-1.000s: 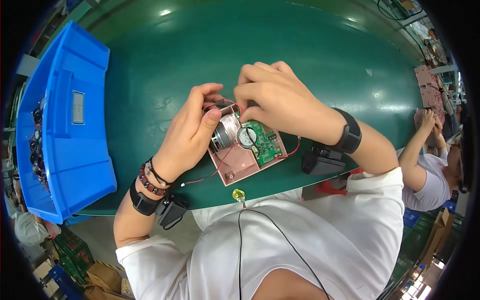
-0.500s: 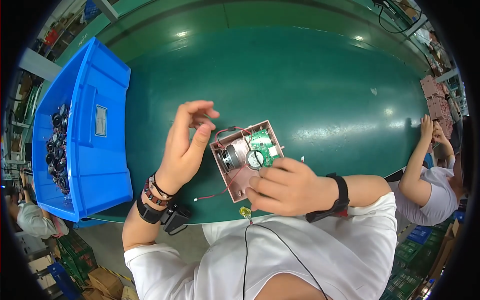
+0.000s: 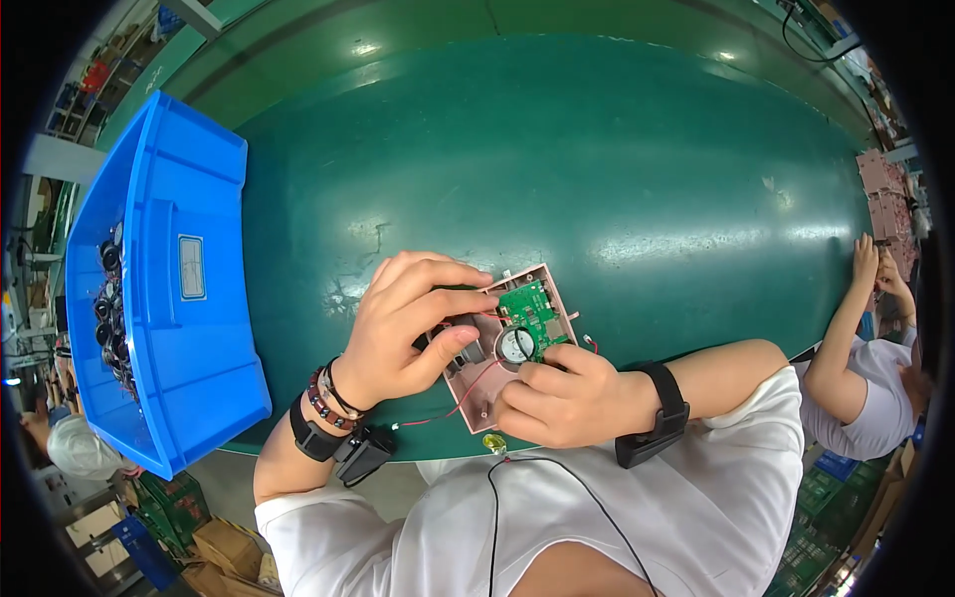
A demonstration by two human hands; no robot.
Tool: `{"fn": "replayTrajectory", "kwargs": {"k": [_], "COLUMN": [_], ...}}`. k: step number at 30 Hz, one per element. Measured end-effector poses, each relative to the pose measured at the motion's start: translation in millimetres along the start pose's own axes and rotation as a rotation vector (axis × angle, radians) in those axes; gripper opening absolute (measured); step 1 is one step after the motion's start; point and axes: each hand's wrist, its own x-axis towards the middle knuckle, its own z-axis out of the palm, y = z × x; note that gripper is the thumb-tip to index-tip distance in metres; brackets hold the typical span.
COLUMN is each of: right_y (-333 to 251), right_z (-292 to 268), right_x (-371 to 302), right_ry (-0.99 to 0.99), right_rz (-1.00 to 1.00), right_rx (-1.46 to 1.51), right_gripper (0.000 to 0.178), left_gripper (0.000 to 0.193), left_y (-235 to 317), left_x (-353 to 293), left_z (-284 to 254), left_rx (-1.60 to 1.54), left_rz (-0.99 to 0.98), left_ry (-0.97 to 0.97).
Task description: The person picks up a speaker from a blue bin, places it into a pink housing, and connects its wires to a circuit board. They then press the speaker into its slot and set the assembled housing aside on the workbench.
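A pink plastic housing (image 3: 479, 409), open at the top, rests tilted on the green bench near its front edge. Inside it are a green circuit board (image 3: 530, 309), a round silver-faced part (image 3: 516, 344) with a dark rim, and a dark cylindrical speaker partly hidden under my left hand (image 3: 408, 333). That hand reaches over the housing's left side, thumb apart, fingertips by the red wires and the board's upper left corner. My right hand (image 3: 562, 396) has its fingers curled together over the housing's lower right wall, beside the round part; whatever they pinch is hidden.
On the left stands a blue bin (image 3: 214, 348) with several black round speakers (image 3: 111, 313). A red lead (image 3: 443, 420) trails from the housing onto the green bench (image 3: 477, 159). At the far right another person's hands (image 3: 877, 269) work beside stacked pink housings (image 3: 888, 209).
My left hand has come down from the air beside the housing onto its upper left part, covering the speaker. The right hand stays at the lower right, its fingers still curled.
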Motion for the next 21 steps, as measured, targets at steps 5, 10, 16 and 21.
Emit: {"fn": "replayTrajectory", "kwargs": {"k": [5,10,16,21], "right_y": [-2,-3,-2,6], "right_z": [2,3,1,-11], "right_x": [-1,-2,2,8], "right_ry": [0.023,0.026,0.019,-0.099], "right_rz": [0.019,0.024,0.032,0.064], "right_rx": [0.003,0.019,0.049,-0.016], "right_gripper": [0.01,0.01,0.011,0.012], "left_gripper": [0.037,0.036,0.032,0.025], "left_y": [13,17,15,9], "left_x": [8,8,6,-5], "left_z": [6,10,7,9], "left_rx": [0.041,0.197,0.256,0.089], "left_rz": [-0.019,0.046,0.079,-0.022], "left_ry": [0.063,0.032,0.093,0.394]}}
